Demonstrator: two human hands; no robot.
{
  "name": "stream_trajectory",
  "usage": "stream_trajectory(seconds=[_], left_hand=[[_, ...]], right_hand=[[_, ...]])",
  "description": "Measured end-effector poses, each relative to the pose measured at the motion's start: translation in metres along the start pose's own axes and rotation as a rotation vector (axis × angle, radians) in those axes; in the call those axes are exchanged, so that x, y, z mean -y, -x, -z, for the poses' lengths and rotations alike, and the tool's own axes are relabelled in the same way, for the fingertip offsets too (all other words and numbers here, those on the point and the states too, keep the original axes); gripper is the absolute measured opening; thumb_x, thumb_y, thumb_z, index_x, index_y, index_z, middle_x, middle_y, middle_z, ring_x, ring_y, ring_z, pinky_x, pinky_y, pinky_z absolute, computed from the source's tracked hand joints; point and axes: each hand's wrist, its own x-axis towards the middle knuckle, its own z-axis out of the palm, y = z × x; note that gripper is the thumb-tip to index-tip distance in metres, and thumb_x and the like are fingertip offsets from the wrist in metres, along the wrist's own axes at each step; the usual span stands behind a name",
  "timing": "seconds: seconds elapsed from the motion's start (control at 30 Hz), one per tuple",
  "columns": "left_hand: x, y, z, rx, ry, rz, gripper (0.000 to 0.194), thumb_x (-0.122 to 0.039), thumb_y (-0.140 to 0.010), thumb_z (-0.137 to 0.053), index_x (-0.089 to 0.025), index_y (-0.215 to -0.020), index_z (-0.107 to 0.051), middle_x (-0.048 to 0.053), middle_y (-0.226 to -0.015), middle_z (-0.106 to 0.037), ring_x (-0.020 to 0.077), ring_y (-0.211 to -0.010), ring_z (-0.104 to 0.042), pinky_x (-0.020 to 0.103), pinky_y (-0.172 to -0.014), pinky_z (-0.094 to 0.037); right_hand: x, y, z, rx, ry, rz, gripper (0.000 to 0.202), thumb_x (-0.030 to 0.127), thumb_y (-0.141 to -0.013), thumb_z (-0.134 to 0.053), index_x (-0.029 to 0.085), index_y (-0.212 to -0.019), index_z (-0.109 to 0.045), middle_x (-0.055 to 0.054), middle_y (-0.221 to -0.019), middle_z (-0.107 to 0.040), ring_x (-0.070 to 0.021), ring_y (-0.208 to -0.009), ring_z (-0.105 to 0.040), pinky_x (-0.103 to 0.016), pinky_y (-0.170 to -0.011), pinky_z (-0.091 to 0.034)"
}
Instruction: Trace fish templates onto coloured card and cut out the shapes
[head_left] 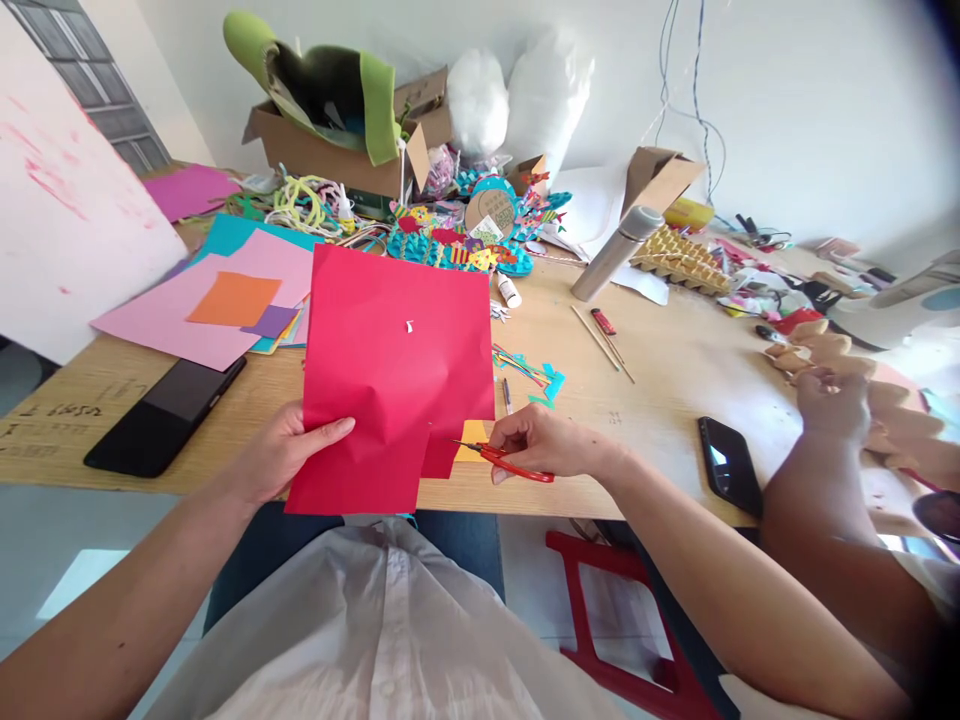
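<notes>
My left hand (pixel 289 450) grips a large red sheet of paper (pixel 397 350) by its left edge, thumb lying on top. A cut runs up from the sheet's lower edge, and the strip to its right hangs partly apart. Red-handled scissors (pixel 510 462) are in my right hand (pixel 532 440), fingers closed around the handles. Their tips point left and lie by the right part of the sheet, over a yellow piece of paper (pixel 472 440). A small white scrap (pixel 409 326) rests on the red sheet.
Coloured sheets (pixel 187 310) and a black phone (pixel 165 415) lie at left. Behind are paper crafts (pixel 457 240), a cardboard box (pixel 330 150) and a steel flask (pixel 616 252). Another phone (pixel 729 465) lies at right, near another person's arm (pixel 817 470). A red stool (pixel 622 620) stands below.
</notes>
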Motion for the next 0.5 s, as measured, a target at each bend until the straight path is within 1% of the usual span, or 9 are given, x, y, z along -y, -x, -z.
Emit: stream_trajectory(seconds=[0.1,0.17,0.3,0.4,0.5], left_hand=[[-0.0016,-0.0022,-0.0004,0.027,-0.004,-0.036,0.037,-0.033,-0.058,-0.088,-0.021,-0.092,-0.079,0.01,-0.093,-0.077,0.033,-0.084,-0.073,0.036,-0.069,-0.061],[-0.0023,-0.0037,-0.0008,0.024,-0.002,-0.049,0.037,-0.032,-0.059,-0.087,-0.022,-0.093,-0.078,0.009,-0.095,-0.077,0.0328,-0.085,-0.073,0.036,-0.071,-0.061],[-0.003,-0.0061,-0.0018,-0.003,0.025,-0.045,0.04,-0.029,-0.056,-0.089,-0.021,-0.094,-0.079,0.011,-0.096,-0.077,0.0342,-0.088,-0.073,0.037,-0.072,-0.061],[-0.0037,-0.0068,-0.0018,-0.009,0.017,-0.046,0.039,-0.029,-0.056,-0.088,-0.021,-0.093,-0.079,0.01,-0.096,-0.077,0.0345,-0.088,-0.073,0.037,-0.071,-0.061],[-0.0046,-0.0071,-0.0008,0.004,-0.007,-0.046,0.038,-0.031,-0.058,-0.087,-0.022,-0.093,-0.078,0.01,-0.097,-0.077,0.0341,-0.088,-0.073,0.037,-0.071,-0.061]], right_hand=[[0.0012,-0.001,0.0002,-0.016,0.031,0.003,0.04,0.053,-0.067,-0.076,0.016,-0.066,-0.061,0.007,-0.054,-0.042,-0.0069,-0.051,-0.032,-0.024,-0.046,-0.023],[0.0024,-0.002,0.0002,-0.02,0.042,0.008,0.041,0.054,-0.067,-0.076,0.016,-0.066,-0.061,0.007,-0.054,-0.041,-0.0071,-0.051,-0.032,-0.024,-0.046,-0.023],[0.0042,-0.0044,0.0002,-0.023,0.068,0.037,0.042,0.056,-0.067,-0.076,0.016,-0.067,-0.063,0.006,-0.055,-0.042,-0.0072,-0.052,-0.032,-0.023,-0.046,-0.023],[0.0039,-0.0059,0.0,-0.041,0.098,0.038,0.042,0.056,-0.067,-0.076,0.016,-0.068,-0.065,0.005,-0.056,-0.042,-0.0075,-0.052,-0.033,-0.023,-0.047,-0.024],[0.0017,-0.0071,-0.001,-0.055,0.111,0.051,0.043,0.057,-0.068,-0.075,0.016,-0.074,-0.068,0.006,-0.057,-0.043,-0.0078,-0.053,-0.032,-0.024,-0.048,-0.025]])
